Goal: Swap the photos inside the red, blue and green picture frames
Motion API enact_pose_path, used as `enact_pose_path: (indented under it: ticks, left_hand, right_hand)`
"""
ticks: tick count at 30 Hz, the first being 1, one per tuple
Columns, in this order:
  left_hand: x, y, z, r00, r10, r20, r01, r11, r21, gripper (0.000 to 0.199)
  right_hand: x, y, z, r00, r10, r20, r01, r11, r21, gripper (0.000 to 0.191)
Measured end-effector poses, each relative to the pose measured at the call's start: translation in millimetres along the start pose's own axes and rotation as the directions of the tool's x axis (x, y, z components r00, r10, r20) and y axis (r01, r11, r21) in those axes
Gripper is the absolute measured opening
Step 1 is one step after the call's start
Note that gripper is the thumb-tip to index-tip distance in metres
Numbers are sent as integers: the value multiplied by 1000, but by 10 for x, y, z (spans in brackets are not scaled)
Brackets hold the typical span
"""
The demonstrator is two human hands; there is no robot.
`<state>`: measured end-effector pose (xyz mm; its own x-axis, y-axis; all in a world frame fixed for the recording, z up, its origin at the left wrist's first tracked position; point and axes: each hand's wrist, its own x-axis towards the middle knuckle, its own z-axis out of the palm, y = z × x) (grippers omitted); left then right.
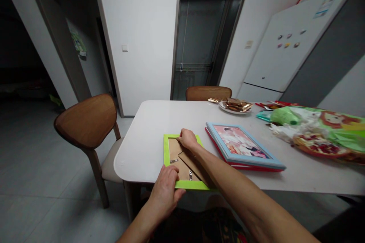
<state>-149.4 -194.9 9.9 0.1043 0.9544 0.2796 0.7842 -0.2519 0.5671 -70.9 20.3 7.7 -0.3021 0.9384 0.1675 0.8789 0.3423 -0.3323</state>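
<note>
A picture frame with a lime-green border (166, 151) lies face down at the near edge of the table, its brown backing board (173, 148) showing. My left hand (166, 184) grips its lower left corner, thumb at the near edge and fingers over the border. At the far edge, my right hand (188, 139) is closed, its fingertips pressed to the backing by the border; what they pinch, if anything, is hidden. Metal hangers (190, 175) sit on the backing. A brown stand flap (189, 163) lies across it, partly covered by my right forearm.
Right of the green frame, a light-blue picture frame (242, 142) rests on a red one (273, 168). Farther back are a plate of gold-wrapped packets (235, 105), plastic bags (302, 115) and an opened pomegranate (316, 144). Wooden chairs (88, 121) stand left and behind the white table (137, 140).
</note>
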Motion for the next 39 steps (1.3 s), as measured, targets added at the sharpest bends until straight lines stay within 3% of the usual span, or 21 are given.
enact_pose_path:
  ticks: [4, 8, 11, 13, 20, 24, 28, 32, 35, 37, 39]
  left_hand:
    - [-14, -23, -13, 1000, 19, -8, -19, 1000, 5, 26]
    - [-30, -47, -12, 999, 33, -27, -33, 999, 3, 27]
    - [-34, -47, -1, 999, 40, -29, -41, 999, -6, 26]
    - [-33, -48, 11, 998, 51, -36, -52, 999, -11, 27]
    - [-33, -64, 13, 997, 65, -32, -64, 998, 10, 28]
    - [18, 57, 19, 1000, 21, -2, -20, 992, 127, 32]
    - [75, 172, 89, 999, -36, 9, 32, 958, 284, 35]
    - [87, 116, 78, 1000, 14, 1, -13, 963, 268, 38]
    - [102, 67, -27, 994, 78, -79, -63, 983, 171, 26]
    - [120, 91, -107, 983, 99, -155, -88, 993, 77, 19]
    - [131, 170, -161, 969, 88, -232, -99, 995, -33, 13]
  right_hand:
    - [-122, -52, -94, 999, -41, -23, 41, 999, 32, 26]
    - [-432, -128, -218, 975, -222, -1, 221, 970, 99, 18]
    - [-712, -158, -262, 874, -479, 75, 453, 862, 227, 15]
    - [-842, -167, -254, 813, -576, 88, 533, 796, 286, 15]
    - [-871, -189, -82, 870, -491, 37, 467, 846, 258, 17]
    - [-868, -230, -46, 893, -449, 27, 426, 865, 266, 17]
    - [-880, -210, -212, 907, -421, 9, 383, 833, 399, 20]
    - [-922, 73, -508, 942, -233, -239, 328, 780, 533, 27]
    - [-1027, 354, -627, 965, 72, -253, 155, 624, 766, 31]
    - [-1139, 449, -602, 967, 234, -104, 7, 381, 925, 34]
    - [-1266, 424, -509, 973, 221, 70, -91, 89, 992, 35]
